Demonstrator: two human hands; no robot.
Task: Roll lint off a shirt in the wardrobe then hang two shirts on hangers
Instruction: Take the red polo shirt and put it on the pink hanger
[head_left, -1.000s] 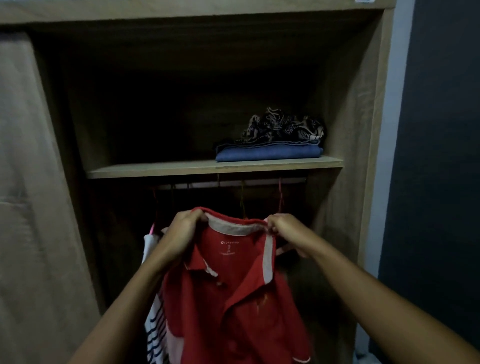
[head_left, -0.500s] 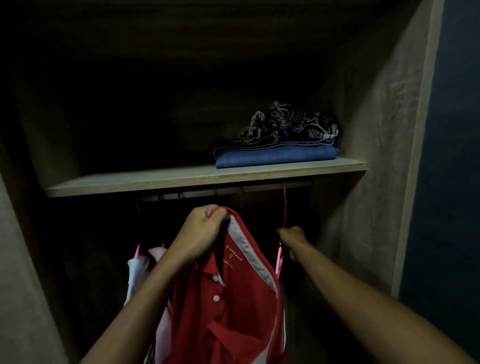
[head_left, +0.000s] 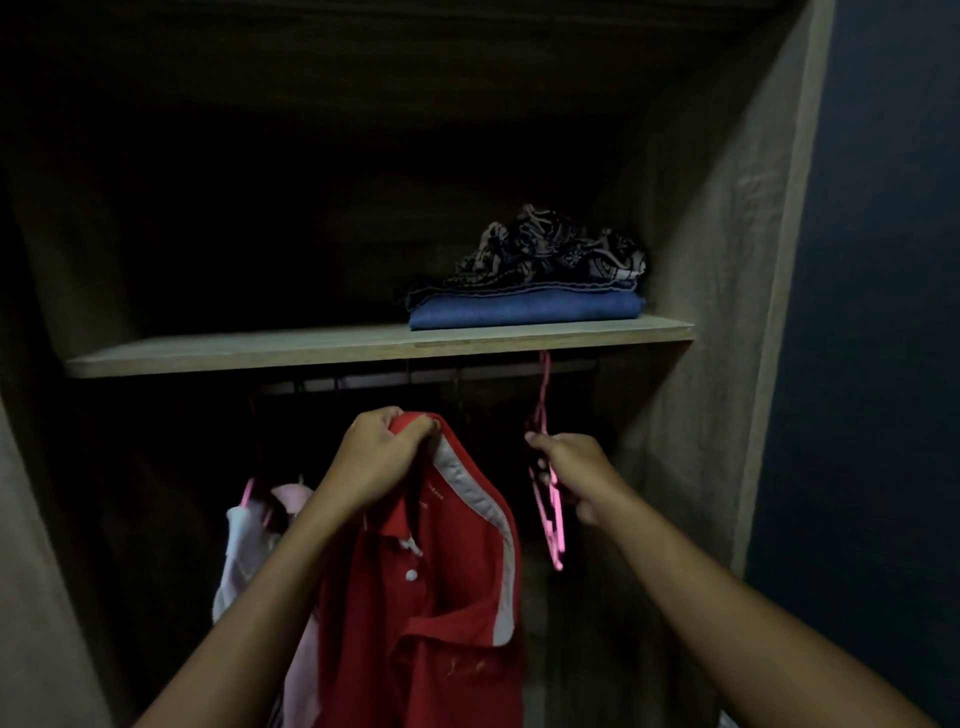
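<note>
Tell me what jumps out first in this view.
The red polo shirt dominates the centre, held up by its collar in the left hand. To its right, the right hand grips a pink hanger hanging below the shelf. On the shelf's right end sits a folded blue garment under a patterned cloth.

The left hand (head_left: 382, 460) grips the collar of a red polo shirt with white trim (head_left: 441, 597). Just right of its fingers (head_left: 415, 428), the right hand (head_left: 571, 470) holds a pink plastic hanger (head_left: 551, 512) hanging below the wooden shelf (head_left: 311, 351).
</note>
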